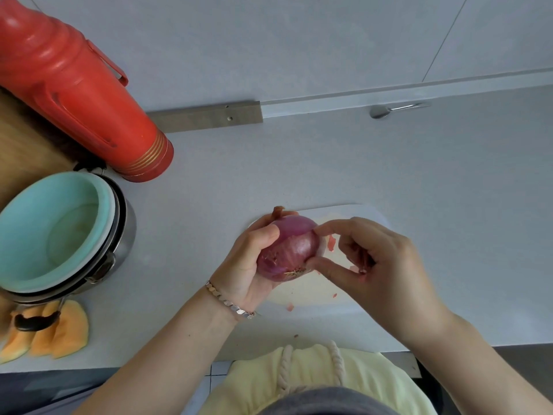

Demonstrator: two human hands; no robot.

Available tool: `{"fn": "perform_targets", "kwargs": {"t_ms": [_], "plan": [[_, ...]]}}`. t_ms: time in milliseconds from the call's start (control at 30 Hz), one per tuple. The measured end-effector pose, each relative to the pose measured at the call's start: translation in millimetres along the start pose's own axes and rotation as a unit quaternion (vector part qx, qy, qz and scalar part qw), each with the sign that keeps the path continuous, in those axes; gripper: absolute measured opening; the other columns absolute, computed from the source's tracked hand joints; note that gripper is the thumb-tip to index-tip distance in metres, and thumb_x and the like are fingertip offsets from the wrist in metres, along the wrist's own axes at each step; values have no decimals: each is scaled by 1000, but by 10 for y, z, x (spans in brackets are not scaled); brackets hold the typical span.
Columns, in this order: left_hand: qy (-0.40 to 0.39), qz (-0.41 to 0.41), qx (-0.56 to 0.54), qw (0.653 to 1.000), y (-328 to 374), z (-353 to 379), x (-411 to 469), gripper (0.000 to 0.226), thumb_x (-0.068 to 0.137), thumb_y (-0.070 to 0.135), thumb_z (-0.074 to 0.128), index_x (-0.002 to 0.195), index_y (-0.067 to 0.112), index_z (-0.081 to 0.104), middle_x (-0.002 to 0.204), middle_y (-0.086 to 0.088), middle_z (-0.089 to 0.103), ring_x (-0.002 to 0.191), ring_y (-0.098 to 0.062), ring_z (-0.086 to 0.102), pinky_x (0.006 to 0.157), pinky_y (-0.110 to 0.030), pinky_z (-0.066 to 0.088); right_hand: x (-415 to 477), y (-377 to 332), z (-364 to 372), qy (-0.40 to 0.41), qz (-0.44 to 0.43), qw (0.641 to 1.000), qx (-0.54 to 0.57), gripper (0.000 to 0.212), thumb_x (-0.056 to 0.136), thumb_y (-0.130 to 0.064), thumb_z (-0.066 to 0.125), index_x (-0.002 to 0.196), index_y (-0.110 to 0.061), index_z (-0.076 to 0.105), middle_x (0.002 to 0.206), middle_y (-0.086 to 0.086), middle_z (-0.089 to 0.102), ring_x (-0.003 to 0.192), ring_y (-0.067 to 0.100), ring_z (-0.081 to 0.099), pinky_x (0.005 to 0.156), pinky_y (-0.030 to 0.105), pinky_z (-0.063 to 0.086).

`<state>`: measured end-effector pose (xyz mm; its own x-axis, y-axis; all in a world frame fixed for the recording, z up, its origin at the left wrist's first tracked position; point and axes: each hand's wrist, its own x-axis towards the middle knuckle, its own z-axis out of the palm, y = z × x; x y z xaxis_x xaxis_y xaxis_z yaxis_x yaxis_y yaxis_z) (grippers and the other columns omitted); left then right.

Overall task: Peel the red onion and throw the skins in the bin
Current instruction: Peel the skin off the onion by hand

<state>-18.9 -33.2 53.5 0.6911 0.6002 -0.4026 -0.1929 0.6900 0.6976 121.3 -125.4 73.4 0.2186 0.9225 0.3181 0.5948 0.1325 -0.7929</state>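
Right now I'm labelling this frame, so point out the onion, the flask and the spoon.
onion (291,250), head view: middle of its purple skin.
flask (89,94), head view: its red body.
spoon (377,112), head view: its bowl.

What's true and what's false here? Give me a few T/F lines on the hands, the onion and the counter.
1. The left hand holds the red onion. True.
2. The right hand grips a knife. False: no knife shows; its thumb and forefinger pinch at the onion.
3. A white cutting board lies under the hands. True.
4. The melon slices lie right of the board. False: they lie far left, near the counter's front edge.
5. The onion is fully peeled. False: dark dry skin covers its root end.
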Motion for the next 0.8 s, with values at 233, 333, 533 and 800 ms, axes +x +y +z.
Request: {"fn": "perform_targets", "kwargs": {"t_ms": [233,333,533,800], "plan": [[26,-5,8,1000,-32,-18,-4,79,57,30,63,125,-5,41,100,-24,49,72,-29,60,59,-34,53,6,23,-7,-6,-9,1000,-23,21,70,-24,71,87,-12,67,62,-18,30,54,4,31,53,4,28],[39,-13,9,999,-45,-13,-4,80,55,31,63,122,-8,44,99,-23,53,76,-28,61,60,-36,54,-6,22,21,-2,-16,999,-34,14,72,-23,70,79,-12,68,63,-22,28,53,0,30,53,2,27],[49,-19,22,998,-11,-8,-5,64,50,32,64,107,5,55,100,-18,56,78,-26,62,64,-35,55,-63,27,114,18,-10,1000,-3,14,74,-29,70,72,-17,63,60,-23,27,53,-6,33,54,0,27],[37,-5,18,999,-30,-37,22,67,55,31,64,114,2,51,104,-22,55,90,-35,58,65,-38,54,30,39,62,30,-1,999,23,26,71,-36,67,87,-15,68,59,-19,29,54,-2,34,53,4,28]]}}
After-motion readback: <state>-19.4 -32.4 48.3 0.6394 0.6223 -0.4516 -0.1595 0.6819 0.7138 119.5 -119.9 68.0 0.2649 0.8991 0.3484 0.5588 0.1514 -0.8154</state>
